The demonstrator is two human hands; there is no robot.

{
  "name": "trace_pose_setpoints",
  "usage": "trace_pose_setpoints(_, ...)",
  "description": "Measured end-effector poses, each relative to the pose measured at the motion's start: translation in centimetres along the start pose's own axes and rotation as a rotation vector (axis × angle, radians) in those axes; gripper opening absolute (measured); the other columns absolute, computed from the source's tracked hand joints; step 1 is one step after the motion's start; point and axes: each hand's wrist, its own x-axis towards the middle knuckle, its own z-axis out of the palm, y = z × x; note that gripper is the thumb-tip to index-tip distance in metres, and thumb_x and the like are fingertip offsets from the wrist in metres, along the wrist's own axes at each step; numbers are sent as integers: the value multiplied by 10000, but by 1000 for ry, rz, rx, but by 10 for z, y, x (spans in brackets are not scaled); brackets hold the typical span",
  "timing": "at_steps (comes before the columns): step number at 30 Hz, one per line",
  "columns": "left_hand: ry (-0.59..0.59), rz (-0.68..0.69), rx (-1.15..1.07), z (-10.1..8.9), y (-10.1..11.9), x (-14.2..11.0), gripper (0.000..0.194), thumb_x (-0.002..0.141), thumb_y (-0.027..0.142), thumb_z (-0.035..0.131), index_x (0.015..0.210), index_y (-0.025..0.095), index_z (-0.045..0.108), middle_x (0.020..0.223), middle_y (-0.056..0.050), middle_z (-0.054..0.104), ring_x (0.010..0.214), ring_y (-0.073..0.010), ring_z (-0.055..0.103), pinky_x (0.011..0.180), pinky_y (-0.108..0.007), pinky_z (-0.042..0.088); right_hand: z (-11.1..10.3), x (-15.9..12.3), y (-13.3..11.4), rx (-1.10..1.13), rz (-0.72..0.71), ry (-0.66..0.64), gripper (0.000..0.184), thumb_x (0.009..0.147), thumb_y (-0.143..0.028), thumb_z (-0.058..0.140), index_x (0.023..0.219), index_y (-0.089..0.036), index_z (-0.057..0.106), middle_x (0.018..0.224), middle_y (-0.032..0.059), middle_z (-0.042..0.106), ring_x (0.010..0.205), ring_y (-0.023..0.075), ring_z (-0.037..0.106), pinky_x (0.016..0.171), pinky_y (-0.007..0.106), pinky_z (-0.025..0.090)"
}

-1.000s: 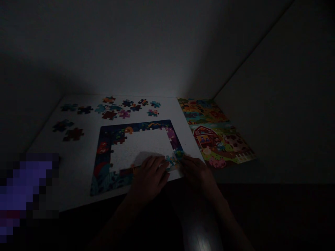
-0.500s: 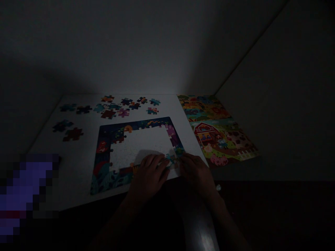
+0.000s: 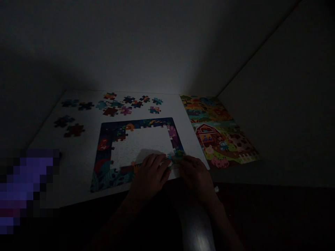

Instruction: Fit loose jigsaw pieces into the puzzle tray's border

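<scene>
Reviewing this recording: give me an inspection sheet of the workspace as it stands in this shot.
Surface: white board lying on a dark, shiny surface.
Job's things: partly built jigsaw puzzle, its border around a bare white middle; loose pieces lying beyond it; picture sheet with a red barn to its right.
Clutter: small white speck on the dark surface; pixelated purple patch at lower left, too blurred to identify.
Hands: left hand and right hand at the puzzle's near right corner, either side of teal pieces; too dark to tell any grip.
Cables: nothing seen.
Surroundings: plain grey walls, dim light.
</scene>
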Motion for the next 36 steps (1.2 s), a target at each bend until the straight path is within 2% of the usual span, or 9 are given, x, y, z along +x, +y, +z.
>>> trace_pose_setpoints(7, -7, 16, 39, 0, 0, 0, 250, 970, 277, 501, 1167, 197, 634, 1204, -90, 657, 1094, -264, 571, 950, -446, 493, -4, 3, 4, 80, -9, -26, 241, 935, -183, 534, 1103, -240, 697, 1144, 113, 669, 1050, 268, 623, 886, 451, 562)
trace_pose_setpoints(11, 22, 12, 43, 0, 1, 0, 249, 969, 258, 487, 1155, 199, 642, 1193, -87, 667, 1096, -260, 578, 962, -441, 488, -7, 13, 14, 204, -14, -99, 219, 943, -186, 537, 1084, -243, 695, 1104, 94, 668, 1027, 240, 624, 864, 400, 570)
trace_pose_setpoints(14, 63, 32, 45, -2, 1, 1, 247, 974, 242, 471, 1130, 192, 656, 1173, -82, 681, 1074, -251, 592, 952, -426, 490, -1, 20, 21, 273, 7, -75, 239, 946, -194, 540, 1138, -231, 677, 1095, 100, 651, 1030, 233, 621, 882, 392, 567)
trace_pose_setpoints(19, 105, 7, 73, -3, 3, -1, 252, 965, 227, 486, 1147, 204, 659, 1190, -65, 682, 1108, -245, 591, 979, -417, 477, 17, 20, 28, 352, 103, 31, 271, 945, -266, 568, 1196, -253, 668, 1151, 105, 610, 1082, 233, 605, 930, 407, 554)
trace_pose_setpoints(24, 71, -19, 58, -3, 5, -2, 252, 945, 231, 516, 1159, 202, 645, 1215, -70, 667, 1118, -245, 586, 985, -424, 486, 22, 20, 32, 414, 150, 17, 224, 939, -349, 579, 1091, -271, 724, 1168, 105, 617, 1092, 247, 610, 953, 434, 543)
trace_pose_setpoints(29, 71, -25, -35, -9, 10, -4, 225, 926, 235, 547, 1126, 192, 640, 1199, -68, 661, 1117, -225, 582, 1004, -400, 493, 19, 19, 37, 488, 223, -10, 307, 900, -487, 588, 1038, -268, 753, 1164, 109, 637, 1075, 271, 628, 969, 476, 525)
trace_pose_setpoints(32, 137, 5, -133, -15, 8, -11, 203, 932, 217, 516, 1064, 197, 669, 1167, -52, 678, 1083, -209, 595, 987, -361, 505, 20, 18, 45, 537, 258, -51, 354, 858, -555, 603, 1001, -271, 761, 1190, 105, 644, 1086, 278, 632, 988, 476, 512)
trace_pose_setpoints(36, 251, -72, -138, -34, -8, -39, 228, 934, 179, 489, 1069, 207, 670, 1131, -46, 699, 1015, -201, 626, 911, -368, 540, 20, 18, 48, 560, 329, -58, 376, 811, -579, 623, 942, -252, 758, 1224, 108, 644, 1113, 291, 628, 993, 464, 508)
